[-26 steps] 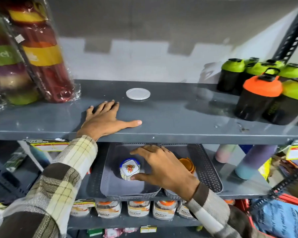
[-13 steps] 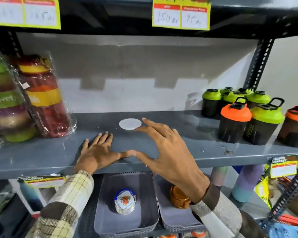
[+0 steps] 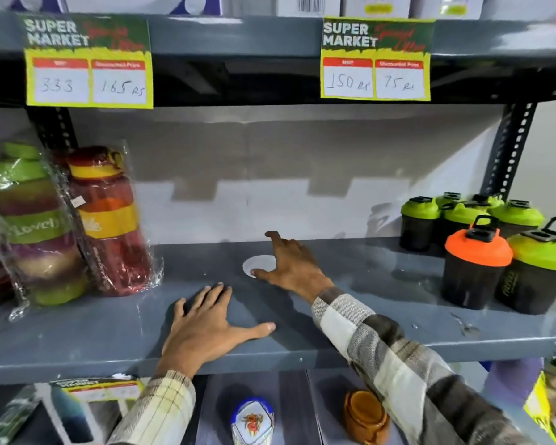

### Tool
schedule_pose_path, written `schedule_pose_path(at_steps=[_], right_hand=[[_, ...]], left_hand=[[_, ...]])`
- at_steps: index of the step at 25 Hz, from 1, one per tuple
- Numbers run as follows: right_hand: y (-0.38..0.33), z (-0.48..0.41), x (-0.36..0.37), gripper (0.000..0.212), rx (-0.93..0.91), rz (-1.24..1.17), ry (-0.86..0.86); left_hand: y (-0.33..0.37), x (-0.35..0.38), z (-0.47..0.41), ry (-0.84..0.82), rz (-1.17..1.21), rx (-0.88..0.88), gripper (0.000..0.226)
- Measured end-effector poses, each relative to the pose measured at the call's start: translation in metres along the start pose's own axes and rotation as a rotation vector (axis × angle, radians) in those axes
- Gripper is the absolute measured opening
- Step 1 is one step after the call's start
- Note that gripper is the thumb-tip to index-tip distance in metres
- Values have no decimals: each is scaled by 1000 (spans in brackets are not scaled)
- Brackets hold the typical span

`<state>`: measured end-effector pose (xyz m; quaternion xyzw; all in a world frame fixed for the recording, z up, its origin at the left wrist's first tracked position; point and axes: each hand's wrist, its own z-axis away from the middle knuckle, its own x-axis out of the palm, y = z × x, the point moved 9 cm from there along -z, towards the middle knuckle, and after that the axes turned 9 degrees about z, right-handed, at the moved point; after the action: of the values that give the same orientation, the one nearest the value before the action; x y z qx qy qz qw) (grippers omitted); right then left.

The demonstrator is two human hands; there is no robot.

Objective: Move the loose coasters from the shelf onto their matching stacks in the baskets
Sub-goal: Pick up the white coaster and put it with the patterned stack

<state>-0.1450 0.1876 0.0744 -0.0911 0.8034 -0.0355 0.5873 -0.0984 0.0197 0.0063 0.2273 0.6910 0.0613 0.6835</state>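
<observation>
A round white coaster (image 3: 256,264) lies flat on the grey shelf (image 3: 366,316), near the middle. My right hand (image 3: 291,266) is over its right side, fingers spread, thumb tip touching its front edge. My left hand (image 3: 206,329) rests flat and open on the shelf's front part. Below the shelf, two grey baskets sit side by side: the left one (image 3: 215,412) holds a stack of white coasters with a blue rim and red print (image 3: 252,420), the right one (image 3: 321,412) holds an orange-brown stack (image 3: 365,415).
Wrapped stacks of coloured containers (image 3: 106,220) stand at the shelf's left. Black shaker bottles with green and orange lids (image 3: 475,264) crowd the right. An upper shelf with yellow price tags (image 3: 89,62) hangs overhead. A slotted upright (image 3: 511,149) runs at the back right.
My right hand came up from the left basket and reached forward onto the white coaster. The view tilted upward. My left hand stayed flat on the shelf.
</observation>
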Motion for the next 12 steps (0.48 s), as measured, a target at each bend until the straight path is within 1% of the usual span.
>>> schedule_pose_path(at_steps=[3,5,10,12], right_hand=[[5,-20,23,99,24,-3,-94],[7,-25,35,104,39,-37,-130],[12,-29,43,98,52,-126,-131],[12,-25,35,100,43,-169,-103]], left_hand=[[-1,-1,-1,11,10,0,141],[-2,0,-1,17,11,3,141],[-2,-1,-1,25,9,4,141],[-2,-1,-1,24,12,3,141]])
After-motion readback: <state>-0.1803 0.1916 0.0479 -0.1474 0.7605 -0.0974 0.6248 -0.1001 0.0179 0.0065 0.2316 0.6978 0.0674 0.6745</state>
